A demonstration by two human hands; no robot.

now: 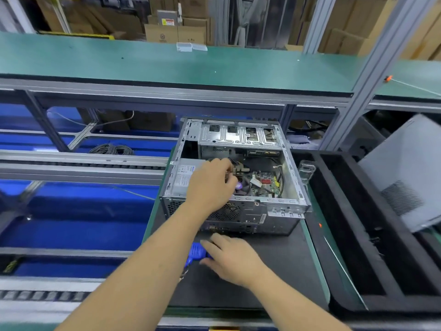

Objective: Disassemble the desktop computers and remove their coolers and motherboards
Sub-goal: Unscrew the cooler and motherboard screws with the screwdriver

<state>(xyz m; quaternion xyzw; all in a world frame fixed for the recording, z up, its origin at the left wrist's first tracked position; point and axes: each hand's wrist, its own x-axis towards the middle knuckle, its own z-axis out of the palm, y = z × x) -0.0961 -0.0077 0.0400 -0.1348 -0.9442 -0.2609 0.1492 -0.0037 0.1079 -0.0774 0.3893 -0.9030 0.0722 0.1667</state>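
- An opened grey metal desktop computer case (238, 211) lay on its side on a dark mat (274, 271) covering the green-edged bench (315, 259), its side panel off and the interior facing up.
- Inside, the green motherboard (265, 185) sat on the case floor, right of the silver power supply box (183, 175); the perforated metal drive cage (238, 134) spanned the far end.
- The left hand (210, 185) reached into the case, fingers curled around a bundle of cables (238, 168) beside the power supply.
- The right hand (231, 256) rested on the mat in front of the case, fingers wrapped over a blue-handled tool (194, 254); its tip was hidden.
- A pale grey panel (405, 173) leaned in a black foam-lined tray (346, 235) to the right.
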